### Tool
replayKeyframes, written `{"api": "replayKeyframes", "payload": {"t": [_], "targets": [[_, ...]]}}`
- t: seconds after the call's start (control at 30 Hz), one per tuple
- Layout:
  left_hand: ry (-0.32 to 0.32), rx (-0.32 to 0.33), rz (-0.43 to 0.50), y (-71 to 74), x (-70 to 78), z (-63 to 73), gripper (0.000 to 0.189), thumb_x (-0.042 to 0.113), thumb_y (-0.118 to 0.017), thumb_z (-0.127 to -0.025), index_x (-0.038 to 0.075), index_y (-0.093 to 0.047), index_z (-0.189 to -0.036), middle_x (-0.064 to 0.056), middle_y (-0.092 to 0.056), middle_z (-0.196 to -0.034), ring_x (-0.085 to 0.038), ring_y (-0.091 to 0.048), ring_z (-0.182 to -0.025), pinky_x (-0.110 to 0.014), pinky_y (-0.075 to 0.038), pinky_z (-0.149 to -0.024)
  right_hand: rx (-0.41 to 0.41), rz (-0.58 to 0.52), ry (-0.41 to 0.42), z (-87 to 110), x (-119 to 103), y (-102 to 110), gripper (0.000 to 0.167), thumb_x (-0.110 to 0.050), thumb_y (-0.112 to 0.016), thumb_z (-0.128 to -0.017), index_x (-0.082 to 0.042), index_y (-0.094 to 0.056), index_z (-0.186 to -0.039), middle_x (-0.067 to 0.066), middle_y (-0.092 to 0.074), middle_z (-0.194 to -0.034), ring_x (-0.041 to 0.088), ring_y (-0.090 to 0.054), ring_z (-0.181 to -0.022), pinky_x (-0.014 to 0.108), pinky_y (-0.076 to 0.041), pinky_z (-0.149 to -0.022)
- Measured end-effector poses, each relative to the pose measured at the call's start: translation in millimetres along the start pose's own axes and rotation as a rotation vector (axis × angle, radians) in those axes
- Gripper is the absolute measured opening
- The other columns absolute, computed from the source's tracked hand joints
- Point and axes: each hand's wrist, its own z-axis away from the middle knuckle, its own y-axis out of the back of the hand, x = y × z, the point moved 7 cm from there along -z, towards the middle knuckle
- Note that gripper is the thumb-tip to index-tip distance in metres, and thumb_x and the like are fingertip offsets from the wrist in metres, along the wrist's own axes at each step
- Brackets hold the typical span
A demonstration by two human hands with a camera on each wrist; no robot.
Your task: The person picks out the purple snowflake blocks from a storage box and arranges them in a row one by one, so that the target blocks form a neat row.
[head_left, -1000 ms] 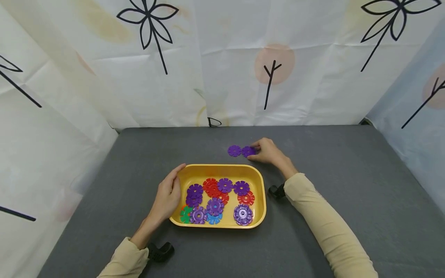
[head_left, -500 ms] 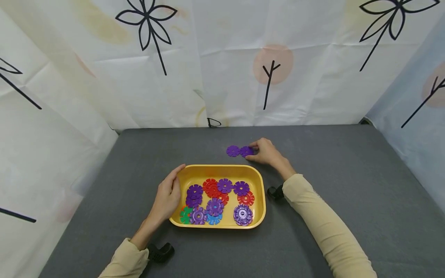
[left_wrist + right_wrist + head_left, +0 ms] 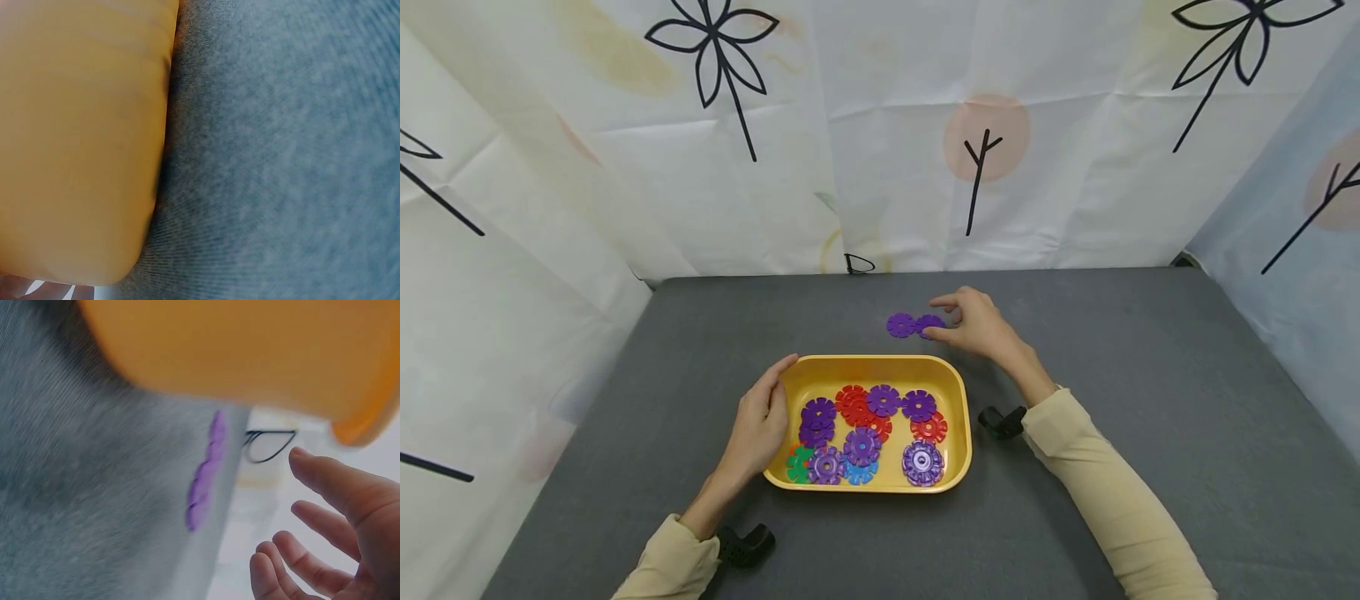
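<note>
My left hand grips the left side of a yellow plastic tray; its wall fills the left of the left wrist view. Inside lie several flower-shaped plastic discs: purple ones, red ones, a green one and a blue one. Behind the tray, two purple flower discs lie flat on the table, edges meeting. My right hand hovers just over the right-hand one, fingers spread and holding nothing. In the right wrist view, a gap separates that hand from the purple discs.
A dark grey cloth covers the table. White printed curtains hang behind it and at the sides. Black wrist mounts are strapped at both cuffs; the right one sits close to the tray's right edge.
My right hand has let go of the right-hand purple disc and risen slightly, its fingers spreading. The disc pair shifted a little left. My left hand stays on the tray.
</note>
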Motion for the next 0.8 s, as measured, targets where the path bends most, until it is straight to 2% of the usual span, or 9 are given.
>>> {"api": "replayKeyframes", "payload": {"t": [0.17,0.27,0.4,0.5,0.63,0.7,0.8], "targets": [[-0.003,0.004,0.006,0.6,0.4,-0.1,0.045,0.004,-0.036,-0.108,0.007,-0.049,-0.15,-0.009,-0.042,-0.08,-0.011,-0.036,-0.054,-0.024,-0.036,-0.057,0.007,-0.045,0.07,15.7,-28,3,0.05,-0.02,-0.079,-0.09,-0.001,-0.066,-0.134,0.023,-0.061,-0.118,0.038,-0.06,-0.105,0.044,-0.057,-0.084],[-0.009,0.006,0.008,0.7,0.9,0.0,0.045,0.003,-0.036,-0.107,0.006,-0.05,-0.15,-0.007,-0.041,-0.079,-0.011,-0.036,-0.054,-0.024,-0.036,-0.057,-0.009,-0.063,0.123,26.3,-44,0,0.049,-0.02,-0.079,-0.089,-0.002,-0.067,-0.133,0.02,-0.061,-0.115,0.036,-0.06,-0.104,0.043,-0.057,-0.085],[-0.007,0.002,0.011,0.7,0.9,0.2,0.045,0.004,-0.036,-0.108,0.006,-0.049,-0.15,-0.007,-0.041,-0.079,-0.01,-0.035,-0.053,-0.023,-0.036,-0.056,-0.054,-0.063,0.18,41.4,-65,-5,0.049,-0.022,-0.08,-0.089,-0.004,-0.068,-0.133,0.017,-0.062,-0.114,0.033,-0.061,-0.103,0.044,-0.058,-0.088],[-0.003,0.0,0.011,0.9,1.0,0.0,0.045,0.004,-0.036,-0.108,0.006,-0.049,-0.15,-0.006,-0.04,-0.077,-0.01,-0.035,-0.051,-0.023,-0.036,-0.054,-0.102,-0.07,0.183,51.0,-75,-9,0.05,-0.023,-0.081,-0.088,-0.004,-0.068,-0.133,0.016,-0.063,-0.114,0.033,-0.062,-0.104,0.044,-0.059,-0.088],[0.007,0.0,0.006,1.4,0.8,-0.4,0.045,0.005,-0.036,-0.108,0.007,-0.049,-0.15,-0.006,-0.039,-0.075,-0.01,-0.034,-0.05,-0.023,-0.035,-0.053,-0.14,-0.07,0.194,60.6,-86,-14,0.049,-0.025,-0.082,-0.087,-0.006,-0.07,-0.13,0.013,-0.065,-0.111,0.026,-0.061,-0.099,0.033,-0.058,-0.082],[0.012,-0.001,0.005,1.5,0.7,-0.5,0.045,0.005,-0.036,-0.108,0.008,-0.049,-0.151,-0.006,-0.039,-0.075,-0.01,-0.034,-0.051,-0.023,-0.035,-0.053,-0.15,-0.061,0.22,65.6,-92,-18,0.048,-0.027,-0.081,-0.088,-0.007,-0.07,-0.13,0.011,-0.065,-0.11,0.02,-0.057,-0.094,0.026,-0.053,-0.076],[0.016,-0.005,0.007,1.3,0.6,-0.6,0.045,0.005,-0.036,-0.108,0.008,-0.049,-0.151,-0.006,-0.039,-0.076,-0.01,-0.034,-0.05,-0.023,-0.035,-0.053,-0.166,-0.056,0.265,71.6,-101,-28,0.048,-0.028,-0.082,-0.087,-0.008,-0.071,-0.13,0.007,-0.065,-0.108,0.014,-0.052,-0.087,0.022,-0.046,-0.07]]}}
